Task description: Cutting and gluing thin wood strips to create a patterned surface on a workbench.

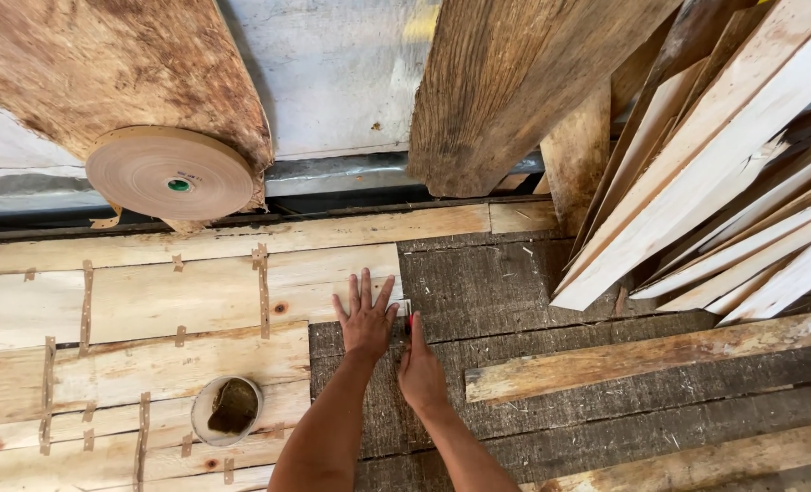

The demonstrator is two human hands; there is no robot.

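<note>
My left hand (366, 316) lies flat, fingers spread, on the right edge of a pale veneer sheet (196, 301) patched with short strips of brown tape. Just to its right, my right hand (421, 369) rests on the dark rough boards (487, 292). Its fingers are closed around a small red and white tool (407, 314), with the index finger stretched along it. The tool's tip sits at the veneer's edge, next to my left thumb. Most of the tool is hidden under the hand.
A big roll of brown paper tape (170, 173) sits at the far edge of the veneer. A small round bowl (207, 399) holding a brown lump rests near my left arm. Pale planks (697, 200) lean at the right, and a loose plank (642, 355) lies on the boards.
</note>
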